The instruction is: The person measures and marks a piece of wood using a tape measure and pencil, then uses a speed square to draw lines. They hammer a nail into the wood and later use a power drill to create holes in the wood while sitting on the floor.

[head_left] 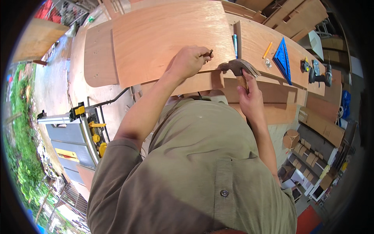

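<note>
My left hand (190, 61) rests on a large plywood sheet (163, 35) and pinches a small dark nail (210, 52) between its fingertips, near the sheet's lower right edge. My right hand (250, 97) grips the wooden handle of a claw hammer (237, 67), whose metal head lies just right of the nail, at the edge of the sheet. A narrow upright wooden strip (237, 39) stands behind the hammer head.
On the workbench to the right lie a blue pen (235, 41), a yellow pencil (267, 50), a blue triangular square (283, 59), a small bag of screws (267, 62) and a cordless drill (321, 76). A table saw (78, 128) stands at the left. Wooden offcuts fill shelves at lower right.
</note>
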